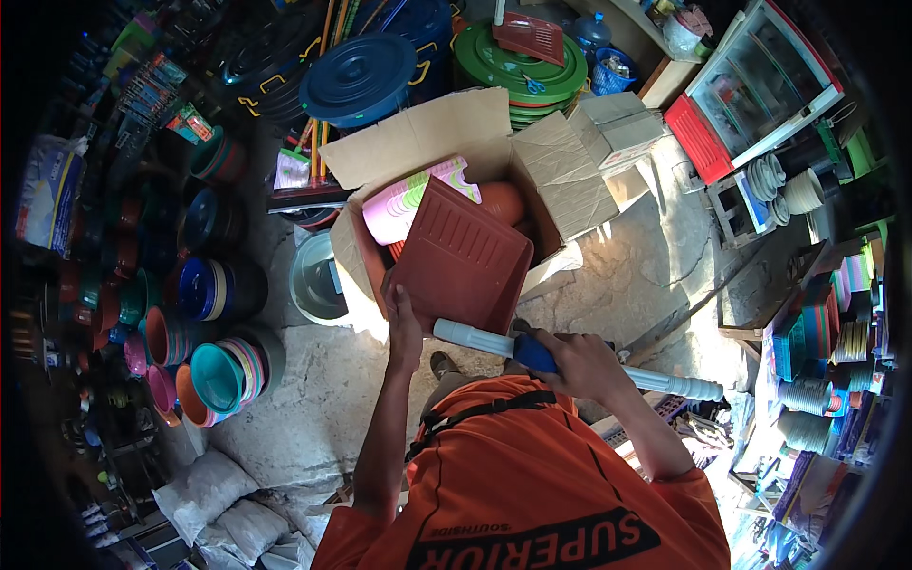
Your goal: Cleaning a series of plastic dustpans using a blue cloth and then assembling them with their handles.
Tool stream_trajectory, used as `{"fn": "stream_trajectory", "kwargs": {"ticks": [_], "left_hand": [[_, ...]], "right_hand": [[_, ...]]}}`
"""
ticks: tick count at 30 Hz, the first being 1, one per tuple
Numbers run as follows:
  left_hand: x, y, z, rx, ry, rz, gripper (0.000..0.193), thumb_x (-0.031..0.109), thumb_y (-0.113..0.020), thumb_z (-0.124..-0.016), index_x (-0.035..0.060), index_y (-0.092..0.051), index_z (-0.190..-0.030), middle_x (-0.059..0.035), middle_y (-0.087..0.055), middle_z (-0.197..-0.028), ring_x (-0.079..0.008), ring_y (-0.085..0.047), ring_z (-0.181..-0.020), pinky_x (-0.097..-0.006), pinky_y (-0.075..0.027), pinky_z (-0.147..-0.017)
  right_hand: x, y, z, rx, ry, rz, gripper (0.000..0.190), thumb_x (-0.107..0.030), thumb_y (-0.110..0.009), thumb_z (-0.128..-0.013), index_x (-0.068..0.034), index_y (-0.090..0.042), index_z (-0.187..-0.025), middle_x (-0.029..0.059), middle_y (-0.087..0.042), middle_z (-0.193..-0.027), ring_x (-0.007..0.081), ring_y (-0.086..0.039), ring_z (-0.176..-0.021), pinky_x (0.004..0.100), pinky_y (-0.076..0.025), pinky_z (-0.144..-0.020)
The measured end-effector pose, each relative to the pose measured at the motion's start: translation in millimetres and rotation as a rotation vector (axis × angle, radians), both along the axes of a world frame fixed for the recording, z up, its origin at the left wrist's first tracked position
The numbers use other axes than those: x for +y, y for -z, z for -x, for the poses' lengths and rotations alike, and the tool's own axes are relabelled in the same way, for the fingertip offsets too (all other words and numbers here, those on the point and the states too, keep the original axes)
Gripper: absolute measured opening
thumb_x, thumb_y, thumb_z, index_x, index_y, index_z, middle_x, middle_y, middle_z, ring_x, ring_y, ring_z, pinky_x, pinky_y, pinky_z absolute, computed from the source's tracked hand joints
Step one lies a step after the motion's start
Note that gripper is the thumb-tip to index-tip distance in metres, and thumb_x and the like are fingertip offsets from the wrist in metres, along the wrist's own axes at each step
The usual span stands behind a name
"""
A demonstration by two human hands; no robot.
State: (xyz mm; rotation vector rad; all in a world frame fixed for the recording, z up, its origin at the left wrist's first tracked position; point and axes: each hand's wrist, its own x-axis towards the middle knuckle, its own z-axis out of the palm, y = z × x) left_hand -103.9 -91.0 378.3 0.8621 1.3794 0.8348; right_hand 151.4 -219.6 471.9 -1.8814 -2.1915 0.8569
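A dark red plastic dustpan [463, 256] with a pale tubular handle [474, 336] is held up over an open cardboard box [420, 135]. My left hand [405, 324] grips the pan's near left edge. My right hand [581, 363] is closed around something blue [534, 353] at the pale handle, which runs on to the right past the hand. In the box lie a stack of pink and green plastic containers [399, 206] and rounded orange-brown plastic items [501, 203]. The pan hides part of the box's contents.
Lidded blue [358, 78] and green tubs [491, 60] stand beyond the box, another red dustpan [529, 38] on the green lid. A grey-green basin [313, 278] sits left of the box. Stacked basins [216, 377] line the left; a glass-fronted cabinet [762, 85] stands at upper right.
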Motion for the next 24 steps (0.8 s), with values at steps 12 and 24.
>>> {"fn": "stream_trajectory", "kwargs": {"ticks": [12,24], "left_hand": [[1.8,-15.6,7.5,0.176,0.104,-0.472,0.063,0.047,-0.032,-0.108,0.0007,-0.028,-0.152,-0.0198,-0.038,-0.149,-0.0307,-0.042,-0.137,-0.0411,-0.033,-0.114],[-15.4,-16.1,-5.5,0.284,0.159,-0.533,0.067,0.050,-0.034,-0.107,0.0004,-0.029,-0.152,-0.0241,-0.039,-0.150,-0.0356,-0.043,-0.139,-0.0444,-0.036,-0.114]], "right_hand": [[7.5,-13.8,8.1,-0.196,-0.067,0.008,0.061,-0.032,-0.073,-0.079,-0.011,-0.054,-0.133,0.0167,-0.071,-0.085,0.0357,-0.071,-0.077,0.0445,-0.056,-0.068],[1.0,-50.8,47.0,-0.679,-0.290,-0.235,0.051,-0.019,-0.057,-0.089,-0.007,-0.053,-0.139,0.0136,-0.066,-0.083,0.0240,-0.066,-0.066,0.0334,-0.050,-0.062]]}}
